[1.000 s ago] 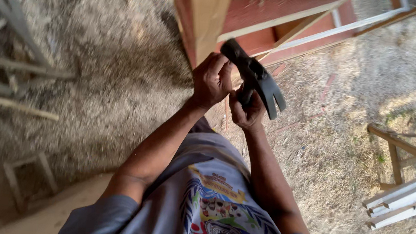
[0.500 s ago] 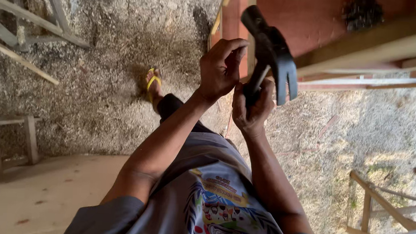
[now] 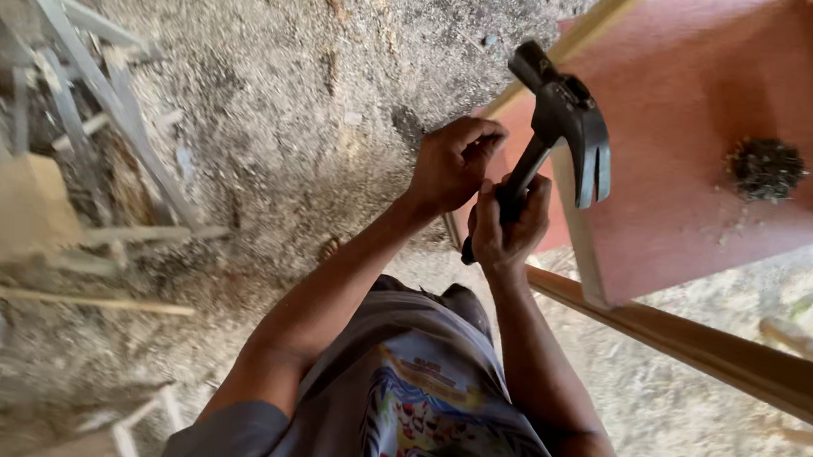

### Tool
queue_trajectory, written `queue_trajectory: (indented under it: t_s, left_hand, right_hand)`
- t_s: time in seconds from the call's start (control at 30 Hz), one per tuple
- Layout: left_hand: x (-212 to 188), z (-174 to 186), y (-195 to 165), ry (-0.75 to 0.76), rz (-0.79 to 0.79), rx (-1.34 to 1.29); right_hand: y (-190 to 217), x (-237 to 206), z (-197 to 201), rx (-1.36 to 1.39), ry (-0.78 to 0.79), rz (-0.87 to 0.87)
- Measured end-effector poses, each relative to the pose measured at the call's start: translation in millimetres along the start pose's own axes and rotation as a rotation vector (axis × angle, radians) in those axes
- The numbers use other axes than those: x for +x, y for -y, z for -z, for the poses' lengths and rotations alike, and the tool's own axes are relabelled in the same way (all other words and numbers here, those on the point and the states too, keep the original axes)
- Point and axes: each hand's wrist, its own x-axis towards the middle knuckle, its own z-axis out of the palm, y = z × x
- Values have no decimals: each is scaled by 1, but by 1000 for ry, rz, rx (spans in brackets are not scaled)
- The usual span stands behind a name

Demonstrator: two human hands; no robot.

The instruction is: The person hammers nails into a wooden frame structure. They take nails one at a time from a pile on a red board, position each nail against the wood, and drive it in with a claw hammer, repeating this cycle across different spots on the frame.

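The claw hammer (image 3: 561, 124) stands head-up, its dark handle wrapped by the right hand (image 3: 507, 230) low on the grip — best kept firm there. Just beside, the left hand (image 3: 451, 164) curls, fingertips pinched together; what it pinches, I cannot tell. Beyond lie the red board (image 3: 696, 166) and a nail pile (image 3: 767, 168).

Grey wooden slats (image 3: 96, 84) on sawdust ground (image 3: 273, 70) — nail pile (image 3: 767, 169) on red board (image 3: 694, 195)

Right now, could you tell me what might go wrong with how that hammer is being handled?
The left hand sits right beside the claw hammer that the right hand grips, so a swing might catch its fingers. The pile of nails lies loose on the red board; a jolt could scatter them.
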Motion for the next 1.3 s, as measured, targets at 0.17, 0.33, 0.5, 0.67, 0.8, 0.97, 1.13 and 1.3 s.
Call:
queue_trajectory:
  t_s: [0.17,0.33,0.5,0.67,0.8,0.97,1.13,1.3]
  left_hand:
    - [59,40,13,131,90,-7]
    - [116,53,37,234,86,-120]
    - [189,42,64,326,-18,-65]
    - [282,22,67,422,-118,-72]
    - [340,-2,67,515,-74,-176]
    - [373,-50,83,707,-105,-346]
    - [404,-98,108,1116,-95,-423]
    - [426,-142,113,1397,-322,-513]
  right_hand:
    - [6,41,-56,-25,-143,-63]
    - [-4,89,-94,-90,-237,-57]
    - [-30,152,-117,-35,-300,15]
    - [-39,222,-126,151,-372,25]
    - [-44,273,-127,61,-494,57]
    - [-65,318,-123,40,-740,45]
    - [-83,349,-126,-93,-1083,30]
    - [-77,363,-140,-132,-1464,33]
